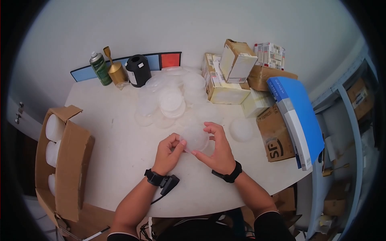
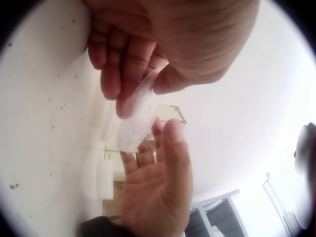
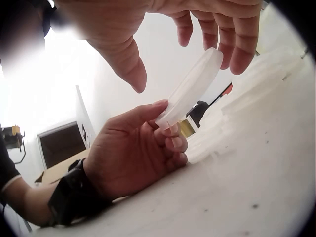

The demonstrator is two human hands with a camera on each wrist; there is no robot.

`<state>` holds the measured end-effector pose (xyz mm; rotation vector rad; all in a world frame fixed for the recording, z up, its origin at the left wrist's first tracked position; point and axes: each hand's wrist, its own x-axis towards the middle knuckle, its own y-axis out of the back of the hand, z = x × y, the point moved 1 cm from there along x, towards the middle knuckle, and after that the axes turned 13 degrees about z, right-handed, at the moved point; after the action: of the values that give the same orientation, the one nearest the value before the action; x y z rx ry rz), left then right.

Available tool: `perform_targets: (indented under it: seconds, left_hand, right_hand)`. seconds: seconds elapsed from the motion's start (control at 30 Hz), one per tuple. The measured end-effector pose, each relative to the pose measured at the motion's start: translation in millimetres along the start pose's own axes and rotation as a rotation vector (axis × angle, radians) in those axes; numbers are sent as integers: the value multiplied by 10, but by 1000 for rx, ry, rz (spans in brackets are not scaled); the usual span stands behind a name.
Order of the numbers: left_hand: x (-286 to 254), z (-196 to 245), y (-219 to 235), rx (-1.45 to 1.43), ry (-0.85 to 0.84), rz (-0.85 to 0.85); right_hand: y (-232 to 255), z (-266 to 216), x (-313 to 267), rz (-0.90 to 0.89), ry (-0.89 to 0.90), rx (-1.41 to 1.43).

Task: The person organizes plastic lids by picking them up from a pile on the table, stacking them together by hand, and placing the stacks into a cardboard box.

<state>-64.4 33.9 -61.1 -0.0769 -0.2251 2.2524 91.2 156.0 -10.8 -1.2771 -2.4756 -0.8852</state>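
A round, translucent white plastic lid point(image 1: 196, 137) is held up over the table, tilted on edge in both wrist views. My left hand point(image 1: 165, 154) pinches its near rim between thumb and fingers. Around the far side of the lid point(image 3: 192, 89), the fingers of my right hand point(image 1: 219, 148) are spread, fingertips right at its edge. The right thumb stands apart from the lid in the right wrist view. Beyond the hands lies a loose heap of similar translucent lids point(image 1: 150, 102), with whiter discs point(image 1: 171, 99) on top.
A short round stack point(image 1: 241, 129) stands right of my hands. Cartons point(image 1: 229, 92), a brown box point(image 1: 273, 136) and a blue binder point(image 1: 299, 108) line the right side. At left, an opened carton point(image 1: 74, 160) holds white round items. A spray can point(image 1: 100, 68) and black container point(image 1: 138, 71) stand behind.
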Motion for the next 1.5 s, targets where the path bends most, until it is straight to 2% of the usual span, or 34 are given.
perform_targets:
  seconds: [0.03, 0.13, 0.23, 0.33, 0.43, 0.57, 0.67, 0.77, 0.8, 1.0, 1.4, 1.5]
  left_hand:
    - [-1, -5, 1, -19, 1, -4]
    - [-18, 49, 2, -37, 55, -66]
    - [-27, 111, 3, 33, 56, -81]
    - [-18, 39, 21, -13, 98, -124]
    - [-14, 30, 1, -65, 62, -113]
    - [-22, 76, -4, 4, 81, -68]
    - [-8, 38, 6, 65, 68, -63]
    - [-1, 5, 13, 90, 57, -65]
    - [2, 12, 14, 96, 59, -66]
    - [-6, 32, 0, 82, 57, -47]
    - [-6, 12, 10, 126, 22, -56]
    - [-3, -3, 17, 121, 15, -60]
  right_hand:
    - [1, -46, 1, 9, 171, -166]
    - [-37, -117, -40, -58, 152, -252]
    - [-40, -87, -50, -39, 173, -299]
    - [-44, -78, -36, -73, 134, -303]
    - [74, 2, 26, -22, 195, -382]
    - [655, 193, 158, 159, 42, -448]
    - [1082, 586, 86, 301, -36, -514]
    - [1243, 761, 26, 288, -138, -542]
    - [1231, 728, 37, 266, -179, -549]
    - [1079, 634, 68, 167, -120, -657]
    - [1057, 586, 82, 124, -139, -659]
    - [1002, 538, 88, 292, 83, -725]
